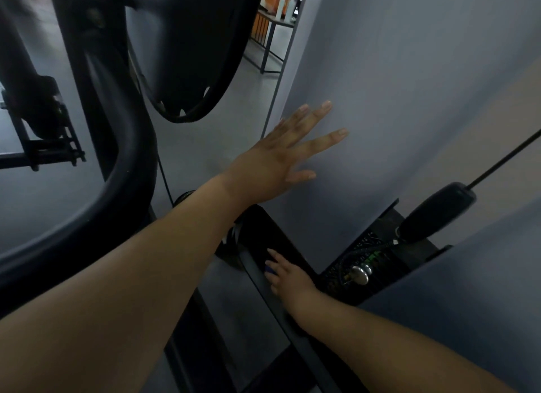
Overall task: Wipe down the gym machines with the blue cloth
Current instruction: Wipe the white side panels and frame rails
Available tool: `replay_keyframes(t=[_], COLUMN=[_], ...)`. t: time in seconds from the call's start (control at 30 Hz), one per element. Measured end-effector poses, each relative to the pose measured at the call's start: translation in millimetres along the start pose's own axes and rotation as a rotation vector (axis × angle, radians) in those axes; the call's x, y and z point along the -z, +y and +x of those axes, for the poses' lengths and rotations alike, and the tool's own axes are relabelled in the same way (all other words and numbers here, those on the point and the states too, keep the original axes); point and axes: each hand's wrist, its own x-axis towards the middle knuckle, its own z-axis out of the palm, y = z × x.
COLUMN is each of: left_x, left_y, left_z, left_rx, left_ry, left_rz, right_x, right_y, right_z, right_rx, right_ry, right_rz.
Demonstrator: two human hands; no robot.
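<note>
Grey panel (409, 85): left hand (263, 170) flat against it, fingers spread wide.
Black bar (310, 354): runs beneath right hand (289, 281), whose fingers lie extended, pressing the blue cloth (269, 271) onto it.
Cloth: a scrap shows under the fingertips; its direction cannot be told.

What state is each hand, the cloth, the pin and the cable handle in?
left hand: flat on the grey panel, fingers spread, holding nothing.
right hand: presses the blue cloth onto the black frame bar.
blue cloth: mostly hidden under the right hand.
selector pin: inserted in the weight stack.
cable handle: attached to its cable, untouched.
</note>
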Motion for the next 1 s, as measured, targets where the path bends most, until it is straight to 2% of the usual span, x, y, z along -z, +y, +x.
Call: replay_keyframes(t=[0.07, 0.2, 0.27, 0.43, 0.5, 0.57, 0.63, 0.77, 0.87, 1.0], left_x=[-0.8, -2.2, -3.7, -4.6, -5.6, -4.8, -1.6, 3.0, 7.6, 22.7], left_y=[1.3, 0.9, -0.4, -0.4, -1.2, -0.6, 2.1, 14.2, 26.1, 42.9], left_z=[-1.2, -3.2, -4.5, -4.8, -5.4, -5.3, -5.7, -3.9, -1.4, -8.1], left_rx=[0.007, 0.003, -0.001, -0.008, -0.010, -0.018, -0.008, 0.026, 0.116, 0.221], left_ry=[0.000, -0.002, -0.007, -0.004, 0.006, 0.032, 0.046, 0.112, 0.157, 0.138], left_rz=[0.001, 0.011, 0.018, -0.009, -0.013, -0.003, -0.007, -0.059, -0.195, -0.430], right_x=[3.7, 11.6, 15.9, 23.7, 8.9, -11.4, -29.4, -32.0, -23.7, -6.3], right_y=[7.2, 39.0, 58.7, 84.8, 88.3, 96.9, 106.3, 126.5, 145.5, 171.1], right_z=[-2.9, -19.7, -37.8, -93.2, -111.8, -130.5, -144.8, -166.6, -178.1, -197.1], right_rx=[-0.015, -0.203, -0.215, -0.180, -0.291, -0.466, -0.546, -0.646, -0.726, -0.770], right_ry=[-0.019, 0.053, 0.055, 0.041, 0.193, 0.463, 0.679, 0.787, 0.955, 1.148], right_rz=[-0.004, 0.059, 0.082, -0.057, 0.015, 0.185, 0.228, 0.229, 0.317, 0.360])
